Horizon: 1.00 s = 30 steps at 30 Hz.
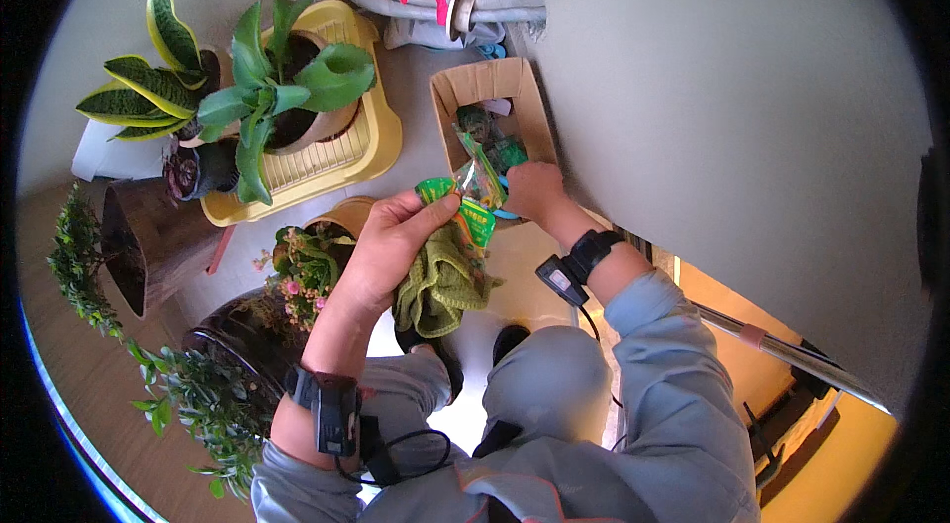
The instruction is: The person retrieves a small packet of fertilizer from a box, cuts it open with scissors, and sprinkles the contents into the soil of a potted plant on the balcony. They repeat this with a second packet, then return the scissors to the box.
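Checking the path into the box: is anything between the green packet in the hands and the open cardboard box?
Nothing visible blocks it. The green packet, pinched by the left hand and right hand, sits right at the open top of the cardboard box, which already holds other packets.

Left hand (391, 244) raised ahead of the body, forearm bare with a dark band at the wrist, fingers curled shut with the thumb pressed across the top. Right hand (534, 190) just beside it and slightly further forward, fingers closed in a pinch, wrist banded, sleeve drawn to mid-forearm.
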Available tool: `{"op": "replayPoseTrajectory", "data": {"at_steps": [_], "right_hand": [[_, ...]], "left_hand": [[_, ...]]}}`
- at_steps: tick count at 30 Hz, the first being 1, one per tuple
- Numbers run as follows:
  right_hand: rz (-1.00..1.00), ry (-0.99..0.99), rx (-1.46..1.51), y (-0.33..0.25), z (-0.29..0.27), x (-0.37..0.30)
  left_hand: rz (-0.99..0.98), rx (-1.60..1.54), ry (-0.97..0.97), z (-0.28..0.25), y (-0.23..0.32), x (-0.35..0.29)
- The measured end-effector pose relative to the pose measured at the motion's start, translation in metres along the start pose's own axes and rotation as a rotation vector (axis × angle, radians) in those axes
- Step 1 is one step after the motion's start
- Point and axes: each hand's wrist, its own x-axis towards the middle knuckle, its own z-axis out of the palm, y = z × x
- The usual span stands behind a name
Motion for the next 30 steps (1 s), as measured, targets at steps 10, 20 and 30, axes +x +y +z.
{"op": "replayPoseTrajectory", "data": {"at_steps": [10, 20, 30], "right_hand": [[0.007, -0.244, 1.273, 0.04, 0.001, -0.037], [-0.306, 0.084, 2.094, -0.001, -0.025, -0.117], [-0.165, 0.508, 1.555, -0.019, -0.054, -0.112]], "left_hand": [[0.05, -0.049, 0.036, 0.014, 0.008, 0.0], [0.02, -0.011, -0.02, 0.02, -0.004, 0.004], [0.063, 0.306, -0.129, 0.009, -0.007, -0.006]]}}
